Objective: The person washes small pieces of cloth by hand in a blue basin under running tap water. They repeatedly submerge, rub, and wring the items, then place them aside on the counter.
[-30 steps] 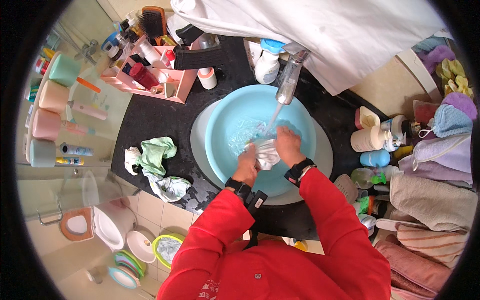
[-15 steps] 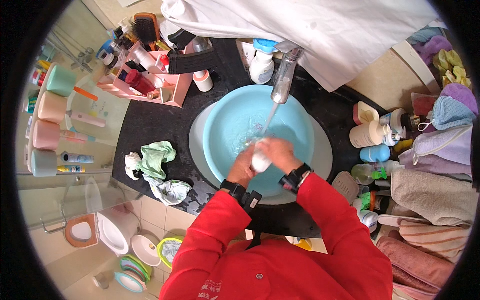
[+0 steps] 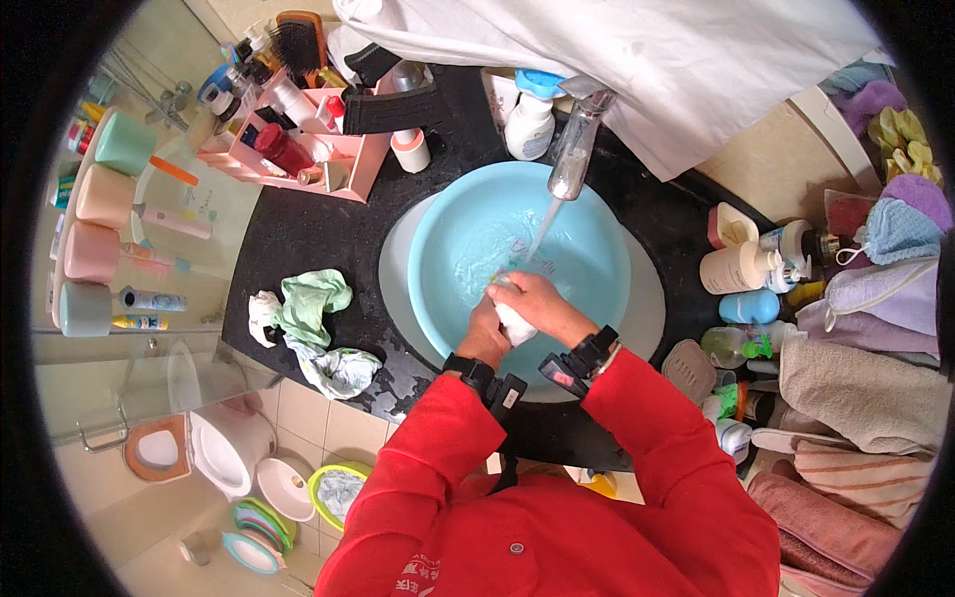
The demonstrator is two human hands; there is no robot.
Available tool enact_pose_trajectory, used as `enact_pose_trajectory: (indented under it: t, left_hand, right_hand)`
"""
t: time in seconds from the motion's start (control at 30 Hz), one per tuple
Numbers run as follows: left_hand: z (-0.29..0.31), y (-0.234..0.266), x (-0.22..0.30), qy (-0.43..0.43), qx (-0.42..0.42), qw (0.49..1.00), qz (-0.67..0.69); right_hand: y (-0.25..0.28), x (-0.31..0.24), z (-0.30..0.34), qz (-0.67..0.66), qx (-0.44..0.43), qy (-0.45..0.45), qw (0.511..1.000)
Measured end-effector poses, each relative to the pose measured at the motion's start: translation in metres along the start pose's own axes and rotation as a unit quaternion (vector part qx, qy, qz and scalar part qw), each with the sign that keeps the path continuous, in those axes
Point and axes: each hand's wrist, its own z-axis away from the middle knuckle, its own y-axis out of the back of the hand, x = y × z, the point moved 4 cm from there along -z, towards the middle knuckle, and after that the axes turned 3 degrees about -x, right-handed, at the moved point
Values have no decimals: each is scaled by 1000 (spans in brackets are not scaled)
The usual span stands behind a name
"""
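Over a light blue plastic basin (image 3: 428,289) I hold a small wet white cloth (image 3: 514,324), bunched between my two hands. My left hand (image 3: 484,333) is closed around its left side. From the right, my right hand (image 3: 544,306) grips the same cloth, its fingers meeting the left hand's at the top. Water runs from the chrome faucet (image 3: 572,164) into the basin just beyond my hands. The cloth's full shape is hidden by my fingers.
Crumpled green and white cloths (image 3: 313,308) lie on the black counter (image 3: 269,234) at left. Behind them stands a pink organizer (image 3: 363,169) with cosmetics. A white foam pump bottle (image 3: 529,129) is beside the faucet. Bottles (image 3: 731,269) and folded towels (image 3: 856,388) line the right side.
My right hand has shifted on the white cloth and its wrist has turned. Both hands stay together over the basin, and the water still runs.
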Motion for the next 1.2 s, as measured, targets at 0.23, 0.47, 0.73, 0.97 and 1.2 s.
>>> enact_pose_trajectory:
  t: [0.23, 0.47, 0.73, 0.97, 1.2]
  left_hand:
    - [9, -6, 11, -51, 31, 991, -122]
    - [45, -10, 16, 33, 145, 989, -17]
    - [14, -13, 17, -114, -15, 987, -114]
    - [28, -3, 14, -25, 13, 987, -161]
    - [34, -9, 24, -33, 41, 990, -132]
  right_hand:
    - [55, 44, 1, 426, 179, -171, 870]
    - [8, 50, 5, 115, -6, -123, 986]
    - [40, 8, 17, 221, 66, -85, 969]
    - [78, -45, 29, 348, 257, 59, 900]
    - [133, -182, 17, 393, 437, 358, 725]
